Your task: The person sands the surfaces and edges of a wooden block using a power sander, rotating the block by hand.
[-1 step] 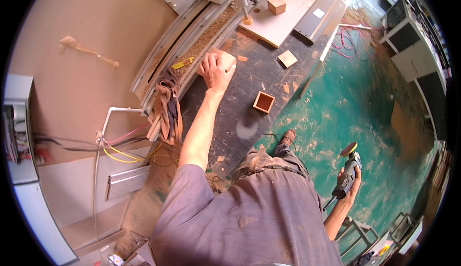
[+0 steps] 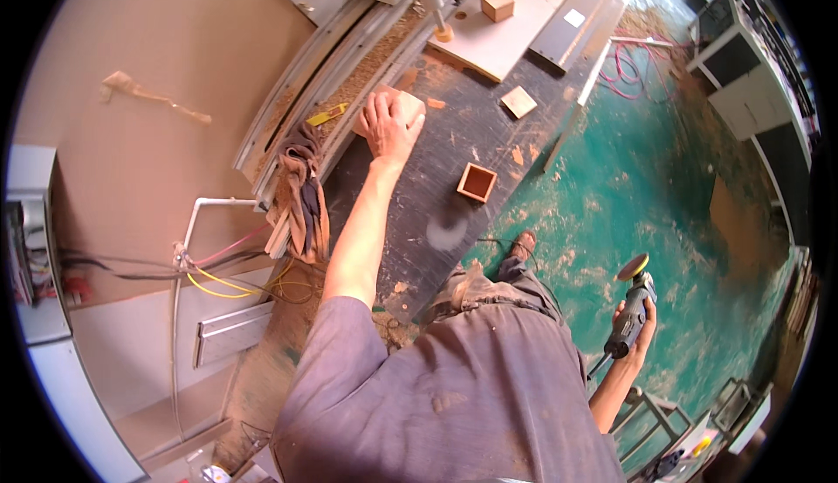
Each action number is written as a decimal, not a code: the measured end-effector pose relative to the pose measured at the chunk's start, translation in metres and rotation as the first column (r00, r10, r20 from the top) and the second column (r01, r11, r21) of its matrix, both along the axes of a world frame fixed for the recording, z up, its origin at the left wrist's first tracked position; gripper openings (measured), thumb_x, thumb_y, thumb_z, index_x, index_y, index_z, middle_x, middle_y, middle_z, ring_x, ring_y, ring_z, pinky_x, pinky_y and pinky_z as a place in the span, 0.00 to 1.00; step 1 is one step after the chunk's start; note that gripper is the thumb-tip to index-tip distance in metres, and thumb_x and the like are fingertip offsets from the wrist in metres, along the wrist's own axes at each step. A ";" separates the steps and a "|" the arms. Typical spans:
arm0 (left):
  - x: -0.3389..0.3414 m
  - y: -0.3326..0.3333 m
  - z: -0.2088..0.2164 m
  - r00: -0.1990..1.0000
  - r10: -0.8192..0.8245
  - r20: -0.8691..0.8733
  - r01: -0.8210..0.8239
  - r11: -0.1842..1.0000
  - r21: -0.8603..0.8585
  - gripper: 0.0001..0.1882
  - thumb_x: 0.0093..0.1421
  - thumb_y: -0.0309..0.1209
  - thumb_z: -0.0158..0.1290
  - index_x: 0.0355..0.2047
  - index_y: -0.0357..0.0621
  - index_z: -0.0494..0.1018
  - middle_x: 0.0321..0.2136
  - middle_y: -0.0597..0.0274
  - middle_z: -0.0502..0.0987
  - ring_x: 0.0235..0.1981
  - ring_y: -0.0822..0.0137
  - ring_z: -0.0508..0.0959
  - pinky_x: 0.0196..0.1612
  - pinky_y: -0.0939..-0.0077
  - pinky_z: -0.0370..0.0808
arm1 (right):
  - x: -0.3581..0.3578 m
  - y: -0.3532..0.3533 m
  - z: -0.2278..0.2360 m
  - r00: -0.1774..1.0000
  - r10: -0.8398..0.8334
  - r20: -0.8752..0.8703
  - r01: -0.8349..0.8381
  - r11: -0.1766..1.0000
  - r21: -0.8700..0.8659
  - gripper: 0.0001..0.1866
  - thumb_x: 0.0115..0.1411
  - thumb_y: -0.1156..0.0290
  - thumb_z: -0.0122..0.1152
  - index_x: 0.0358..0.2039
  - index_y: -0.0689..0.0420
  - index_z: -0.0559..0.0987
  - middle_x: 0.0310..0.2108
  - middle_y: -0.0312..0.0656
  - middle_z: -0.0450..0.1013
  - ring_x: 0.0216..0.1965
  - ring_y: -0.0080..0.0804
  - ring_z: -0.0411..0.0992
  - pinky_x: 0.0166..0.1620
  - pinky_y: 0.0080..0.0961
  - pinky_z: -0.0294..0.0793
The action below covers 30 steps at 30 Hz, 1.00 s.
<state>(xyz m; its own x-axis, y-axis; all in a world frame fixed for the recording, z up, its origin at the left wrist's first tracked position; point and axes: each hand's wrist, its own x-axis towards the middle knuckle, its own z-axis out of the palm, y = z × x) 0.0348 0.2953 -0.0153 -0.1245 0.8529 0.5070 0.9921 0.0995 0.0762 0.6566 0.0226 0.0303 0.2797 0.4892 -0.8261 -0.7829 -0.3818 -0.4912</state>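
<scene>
On the dark surface [image 2: 419, 191], the left hand [image 2: 390, 132] grips a wooden block [image 2: 408, 106] from above; well apart, beyond the surface's right edge, the right hand [image 2: 644, 342] is wrapped round a disc sander [image 2: 623, 333], its long axis pointing away from the body, disc farthest.

Wooden block [image 2: 408, 102] on bench [image 2: 419, 199], dark sander [image 2: 624, 328], disc [image 2: 633, 267] uppermost

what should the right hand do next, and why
Probably bring the black-and-grey handheld power tool with its round yellow-edged disc toward the tan wooden block: the left hand grasps that block on the dark tabletop, while the right hand holds the tool out over the green floor.
</scene>
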 end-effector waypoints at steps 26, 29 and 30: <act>0.122 -0.109 -0.001 0.709 -0.258 0.656 0.506 0.835 -0.218 0.59 0.50 0.54 0.76 0.71 0.28 0.62 0.72 0.35 0.63 0.73 0.39 0.64 0.76 0.50 0.62 | -0.060 0.030 0.028 0.993 0.107 -0.043 -0.100 0.985 0.142 0.29 0.66 0.53 0.68 0.52 0.67 0.74 0.34 0.53 0.81 0.29 0.43 0.85 0.34 0.40 0.92; 0.135 -0.115 0.001 0.747 -0.200 0.634 0.404 0.894 -0.194 0.50 0.53 0.43 0.74 0.68 0.28 0.65 0.67 0.38 0.68 0.67 0.38 0.71 0.70 0.50 0.69 | -0.061 0.038 0.036 0.993 0.077 -0.089 -0.059 0.979 0.197 0.29 0.67 0.53 0.67 0.53 0.68 0.73 0.36 0.54 0.81 0.32 0.44 0.85 0.35 0.40 0.92; 0.134 -0.115 0.001 0.744 -0.202 0.637 0.404 0.895 -0.188 0.50 0.53 0.43 0.74 0.68 0.28 0.65 0.67 0.38 0.68 0.67 0.38 0.71 0.70 0.50 0.69 | -0.061 0.039 0.040 0.993 0.079 -0.083 -0.061 0.978 0.201 0.29 0.67 0.53 0.67 0.53 0.68 0.73 0.36 0.54 0.81 0.32 0.44 0.85 0.35 0.40 0.92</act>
